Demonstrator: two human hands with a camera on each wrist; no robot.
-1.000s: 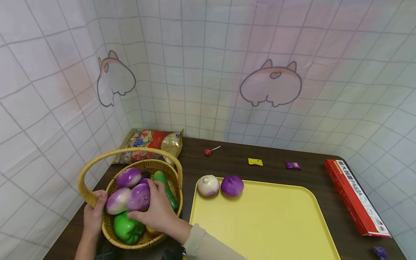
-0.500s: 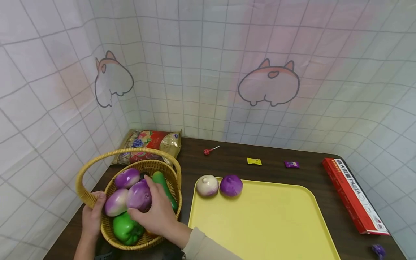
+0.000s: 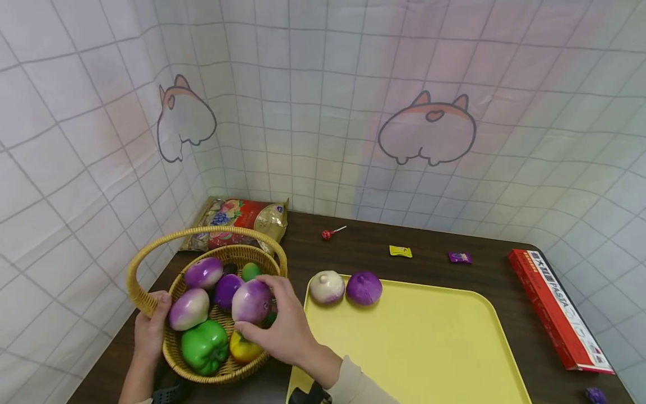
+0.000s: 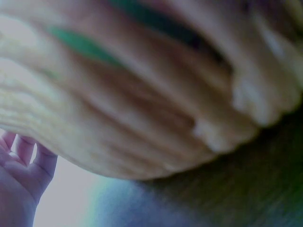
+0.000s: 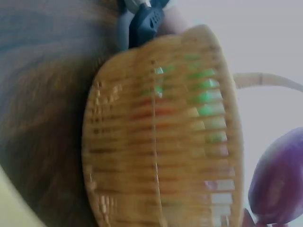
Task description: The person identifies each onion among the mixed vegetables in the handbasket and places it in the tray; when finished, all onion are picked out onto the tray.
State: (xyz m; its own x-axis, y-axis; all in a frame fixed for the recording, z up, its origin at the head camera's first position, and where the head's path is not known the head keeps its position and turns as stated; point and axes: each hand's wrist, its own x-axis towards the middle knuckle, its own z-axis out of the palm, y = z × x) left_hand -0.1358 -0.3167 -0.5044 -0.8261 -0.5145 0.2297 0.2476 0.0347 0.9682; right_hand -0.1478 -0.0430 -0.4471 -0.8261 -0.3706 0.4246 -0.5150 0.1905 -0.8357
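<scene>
Purple vegetable point(image 3: 250, 303), over basket point(image 3: 229, 252) on dark table point(image 3: 348, 253); gridded curtain point(image 3: 313, 123) far; right hand point(image 3: 285, 328) pinching it; left hand point(image 3: 150, 326) gripping basket, left.

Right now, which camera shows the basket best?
Head view: the basket appears from above, its handle and inside included. Right wrist gives mainly its side wall, a bit blurred; left wrist, only a blurred close-up of weave.

Head view looks forward-down; both wrist views face the basket point(image 5: 161, 137) close-up.
</scene>
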